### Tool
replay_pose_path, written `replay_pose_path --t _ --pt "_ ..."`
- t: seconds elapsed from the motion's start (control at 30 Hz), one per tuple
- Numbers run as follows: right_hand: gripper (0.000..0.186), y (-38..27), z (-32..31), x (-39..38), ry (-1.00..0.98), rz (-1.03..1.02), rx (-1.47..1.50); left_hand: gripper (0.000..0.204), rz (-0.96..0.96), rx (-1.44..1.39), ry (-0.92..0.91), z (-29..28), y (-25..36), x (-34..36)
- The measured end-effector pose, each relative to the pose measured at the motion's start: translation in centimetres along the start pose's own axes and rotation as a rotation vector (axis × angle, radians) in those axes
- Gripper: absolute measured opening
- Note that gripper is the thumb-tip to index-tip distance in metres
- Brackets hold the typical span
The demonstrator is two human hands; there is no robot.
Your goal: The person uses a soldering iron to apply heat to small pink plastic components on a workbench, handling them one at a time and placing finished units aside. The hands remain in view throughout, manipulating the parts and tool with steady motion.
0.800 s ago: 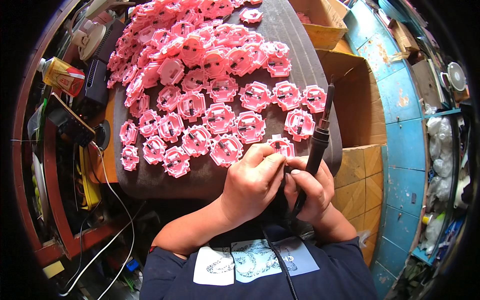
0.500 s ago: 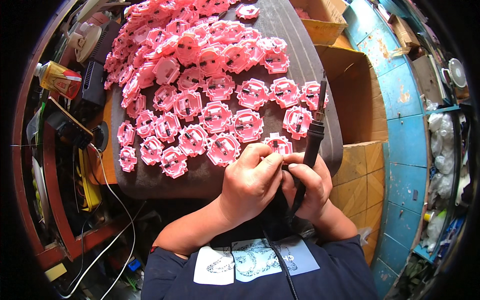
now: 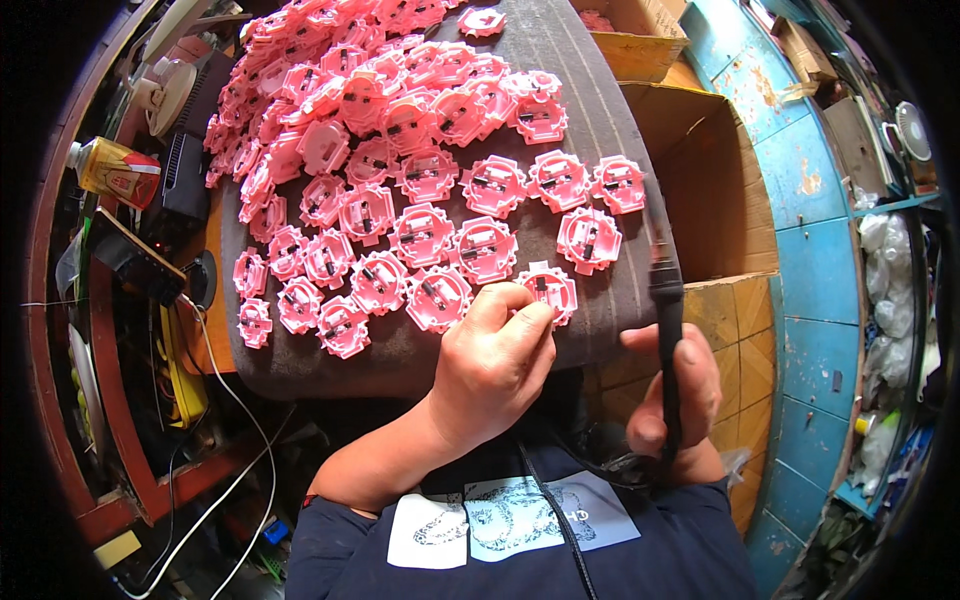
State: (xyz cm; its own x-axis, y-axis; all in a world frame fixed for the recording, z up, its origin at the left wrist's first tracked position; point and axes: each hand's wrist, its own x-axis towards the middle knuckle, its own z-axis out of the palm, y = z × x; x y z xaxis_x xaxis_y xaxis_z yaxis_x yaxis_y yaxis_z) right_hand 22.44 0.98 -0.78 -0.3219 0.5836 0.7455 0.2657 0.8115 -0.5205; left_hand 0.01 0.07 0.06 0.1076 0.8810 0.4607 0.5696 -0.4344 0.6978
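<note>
Several pink round plastic parts [image 3: 420, 170] with small metal inserts lie spread over a dark grey ribbed mat [image 3: 570, 70]. My left hand [image 3: 490, 370] reaches over the mat's front edge. Its curled fingers grip the nearest pink part [image 3: 548, 287], which lies flat on the mat. My right hand [image 3: 690, 390] is off the mat's right side, closed around the handle of a black soldering iron [image 3: 667, 300]. The iron stands nearly upright with its thin tip pointing away from me, beside the mat's right edge.
Open cardboard boxes [image 3: 720, 170] stand right of the mat, with a blue cabinet [image 3: 810, 230] beyond them. On the left are a yellow can [image 3: 115, 170], black devices [image 3: 185, 180] and white cables [image 3: 230, 400]. The iron's black cord [image 3: 560, 520] runs down over my dark shirt.
My right hand has drawn the soldering iron away to the right, off the pink part. The two hands were together before and are now apart. My left hand stays on the part.
</note>
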Motion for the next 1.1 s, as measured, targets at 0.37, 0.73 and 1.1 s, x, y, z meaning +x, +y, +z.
replay_pose_path --t 0.37,0.73,1.1 --pt "0.029 -3.2 -3.3 0.7 -0.090 0.064 0.076 0.029 -0.003 0.037 -0.019 -0.3 0.5 -0.1" --pt "0.027 -3.2 -3.0 0.6 -0.088 0.065 0.082 0.030 0.041 0.061 -0.031 -0.3 0.4 0.0" --pt "0.025 -3.3 -3.1 0.8 -0.107 0.065 0.079 0.032 0.046 0.059 -0.047 -0.4 0.4 -0.1"
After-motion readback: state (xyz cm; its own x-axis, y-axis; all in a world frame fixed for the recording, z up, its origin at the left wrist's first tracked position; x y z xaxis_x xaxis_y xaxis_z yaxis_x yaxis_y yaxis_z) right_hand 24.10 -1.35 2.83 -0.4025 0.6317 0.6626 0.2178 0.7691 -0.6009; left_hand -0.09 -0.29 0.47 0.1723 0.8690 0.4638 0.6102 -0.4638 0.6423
